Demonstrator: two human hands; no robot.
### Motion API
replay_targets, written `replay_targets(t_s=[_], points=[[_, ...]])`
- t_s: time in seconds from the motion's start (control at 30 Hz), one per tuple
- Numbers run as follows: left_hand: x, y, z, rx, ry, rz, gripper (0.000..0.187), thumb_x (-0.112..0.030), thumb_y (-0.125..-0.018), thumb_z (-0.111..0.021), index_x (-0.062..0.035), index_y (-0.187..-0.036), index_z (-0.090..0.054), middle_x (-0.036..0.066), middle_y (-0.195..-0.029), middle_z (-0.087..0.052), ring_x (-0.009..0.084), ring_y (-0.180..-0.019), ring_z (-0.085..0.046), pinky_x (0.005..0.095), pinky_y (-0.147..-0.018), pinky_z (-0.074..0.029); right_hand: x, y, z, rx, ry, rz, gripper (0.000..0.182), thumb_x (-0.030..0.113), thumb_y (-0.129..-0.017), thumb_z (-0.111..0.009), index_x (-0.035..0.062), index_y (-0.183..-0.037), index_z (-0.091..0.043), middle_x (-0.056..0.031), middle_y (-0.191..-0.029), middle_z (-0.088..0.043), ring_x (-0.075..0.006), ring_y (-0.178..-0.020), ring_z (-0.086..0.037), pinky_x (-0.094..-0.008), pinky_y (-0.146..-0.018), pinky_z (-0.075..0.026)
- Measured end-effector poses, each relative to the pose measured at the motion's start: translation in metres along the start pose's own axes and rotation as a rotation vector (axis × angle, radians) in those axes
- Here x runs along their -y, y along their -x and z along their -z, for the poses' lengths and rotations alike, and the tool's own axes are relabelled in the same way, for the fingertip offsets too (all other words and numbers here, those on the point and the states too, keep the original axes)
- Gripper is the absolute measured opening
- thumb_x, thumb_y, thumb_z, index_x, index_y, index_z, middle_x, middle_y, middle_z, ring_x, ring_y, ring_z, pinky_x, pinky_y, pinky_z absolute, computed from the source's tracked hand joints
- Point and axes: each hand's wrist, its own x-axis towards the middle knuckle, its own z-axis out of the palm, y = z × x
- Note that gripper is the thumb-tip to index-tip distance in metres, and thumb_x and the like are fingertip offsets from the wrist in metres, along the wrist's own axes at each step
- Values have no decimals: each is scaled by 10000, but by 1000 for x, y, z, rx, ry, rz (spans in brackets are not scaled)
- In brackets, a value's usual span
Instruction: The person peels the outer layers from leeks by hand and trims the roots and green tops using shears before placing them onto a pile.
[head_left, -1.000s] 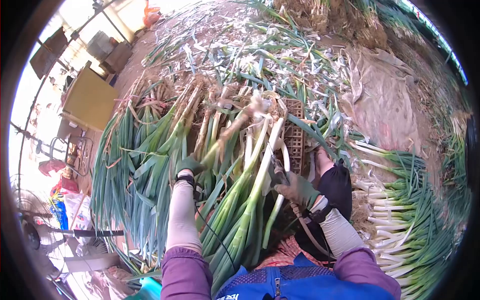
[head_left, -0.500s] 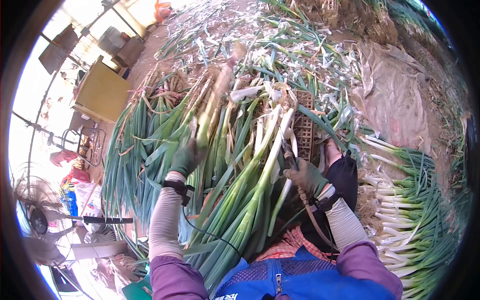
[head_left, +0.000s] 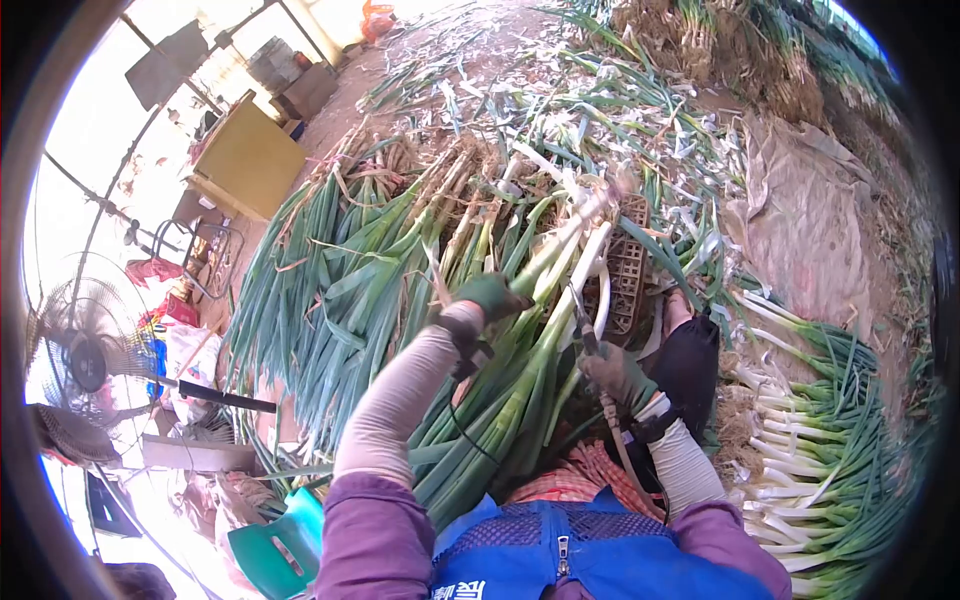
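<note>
My left hand point(head_left: 490, 298), in a dark green glove, is closed around a leek point(head_left: 556, 252). Its root end points up and right and is blurred. Other leeks point(head_left: 520, 385) lie beneath and beside it, white ends up, green leaves running toward my lap. In my gloved right hand point(head_left: 615, 376) is a thin metal spray gun point(head_left: 585, 325) joined to a hose point(head_left: 617, 440). Its tip is close to the white stems. Left of my left hand spreads a large pile of untrimmed leeks point(head_left: 330, 270) with brown, dirty roots.
A brown plastic crate point(head_left: 628, 275) stands behind the leeks. Cleaned leeks point(head_left: 810, 440) form a row at right, near a beige sheet point(head_left: 805, 220). Peeled scraps point(head_left: 590, 110) litter the ground ahead. A fan point(head_left: 88, 355) and green stool point(head_left: 280, 550) are at left.
My left hand has swung right with its leek, from over the pile to beside the spray gun's tip. My right hand keeps the spray gun in nearly the same place. The view has shifted slightly.
</note>
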Motion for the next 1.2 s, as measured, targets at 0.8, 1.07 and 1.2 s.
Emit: replay_targets(t_s=[0.8, 1.07, 1.2], points=[[6, 23, -43, 15, 396, -36, 639, -506, -832, -640, 74, -1099, -666, 258, -997, -700, 370, -937, -683, 411, -861, -505, 14, 83, -20, -76, 380, 68, 554, 437, -801, -658, -26, -1098, -595, -235, -873, -661, -374, -821, -668, -430, -778, -510], [10, 15, -64, -136, 336, -104, 604, -516, -838, -627, 49, -1048, -670, 273, -992, -689, 389, -963, -673, 441, -865, -506, 28, -12, 2, -325, 278, 90, 519, 381, -818, -644, -98, -1006, -571, -196, -664, -635, -331, -576, -653, -416, -557, -538], [-4, 29, -53, -175, 264, -50, 584, -498, -830, -648, 35, -1069, -652, 255, -1003, -691, 372, -955, -674, 433, -866, -504, 62, 5, 4, -231, 15, -102, 461, 326, -826, -634, -109, -963, -574, -169, -641, -629, -251, -485, -630, -382, -437, -521]])
